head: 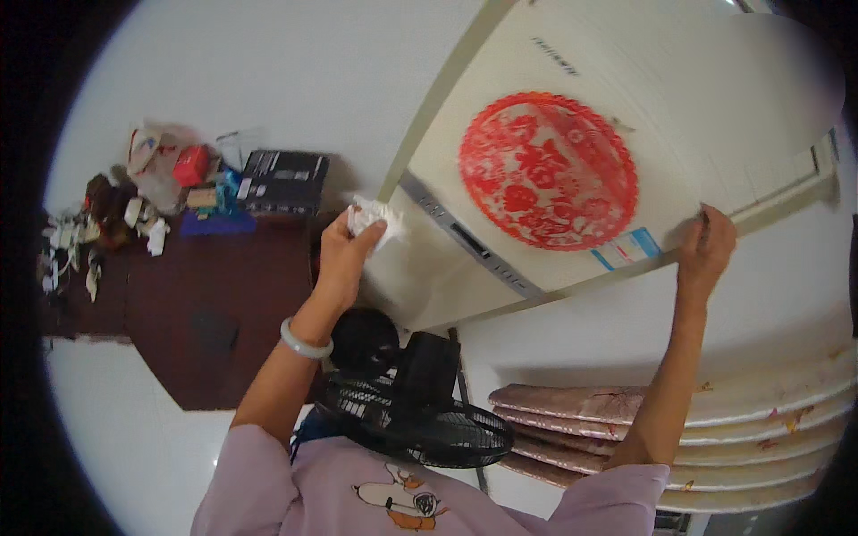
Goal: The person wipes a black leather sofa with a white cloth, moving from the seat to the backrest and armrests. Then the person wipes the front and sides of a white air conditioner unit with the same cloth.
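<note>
My left hand (345, 248) grips a crumpled white tissue or cloth (370, 218) between thumb and fingers, and a pale bangle (305, 340) circles that wrist. It is close to the lower left edge of a cream floor-standing air conditioner (429, 275). The cabinet's front bears a round red paper-cut decoration (548, 171), a grey control strip (472, 238) with a dark display, and a blue-and-white label (627, 249). My right hand (709, 244) is at the cabinet's right-hand edge with its fingers curled. Whether it holds anything is unclear.
Close before my body stands a black electric fan (415, 409). A dark brown table (174, 348) at left carries a black flat box (285, 181), a red box (192, 165), plastic bags (157, 167) and clutter. Layered, padded-looking patterned material (744, 429) is below my right arm.
</note>
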Tool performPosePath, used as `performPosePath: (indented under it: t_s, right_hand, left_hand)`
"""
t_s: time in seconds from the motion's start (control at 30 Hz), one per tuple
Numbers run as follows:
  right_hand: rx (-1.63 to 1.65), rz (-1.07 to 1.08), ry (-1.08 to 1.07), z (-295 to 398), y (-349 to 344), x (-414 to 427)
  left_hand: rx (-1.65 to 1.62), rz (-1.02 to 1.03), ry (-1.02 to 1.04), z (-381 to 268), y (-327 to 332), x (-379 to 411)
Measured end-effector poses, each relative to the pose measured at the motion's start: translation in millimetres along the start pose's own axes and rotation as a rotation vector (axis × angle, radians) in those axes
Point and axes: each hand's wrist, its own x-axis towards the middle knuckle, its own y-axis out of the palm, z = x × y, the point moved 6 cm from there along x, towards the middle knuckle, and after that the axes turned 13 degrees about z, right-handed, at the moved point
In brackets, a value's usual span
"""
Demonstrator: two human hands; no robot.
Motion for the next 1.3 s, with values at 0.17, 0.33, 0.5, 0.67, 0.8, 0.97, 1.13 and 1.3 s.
performPosePath:
  t_s: [0.17,0.33,0.5,0.67,0.8,0.97,1.13,1.3]
  right_hand:
    - [0.01,-0.048,0.023,3,13,-4]
    - [0.062,-0.119,0.052,-5,20,-4]
    - [0.084,-0.135,0.066,0,15,-1]
    - [0.115,-0.122,0.203,-5,22,-3]
    - [0.156,-0.137,0.166,-12,26,-6]
    - [0.065,-0.126,0.201,-10,19,-2]
    - [0.116,-0.114,0.156,-11,23,-2]
    - [0.017,-0.09,0.142,-12,12,-5]
  left_hand:
    - [0.108,-0.14,0.06,54,-47,25]
    - [0.305,-0.162,-0.047,120,-69,56]
    - [0.673,-0.287,0.18,143,-67,99]
    - [0.835,-0.33,0.368,129,-58,140]
    - [0.853,-0.37,0.353,140,-50,142]
    - [0.706,-0.282,0.252,198,-28,116]
    - [0.684,-0.247,0.112,229,-29,114]
    - [0.691,-0.448,0.27,168,-57,154]
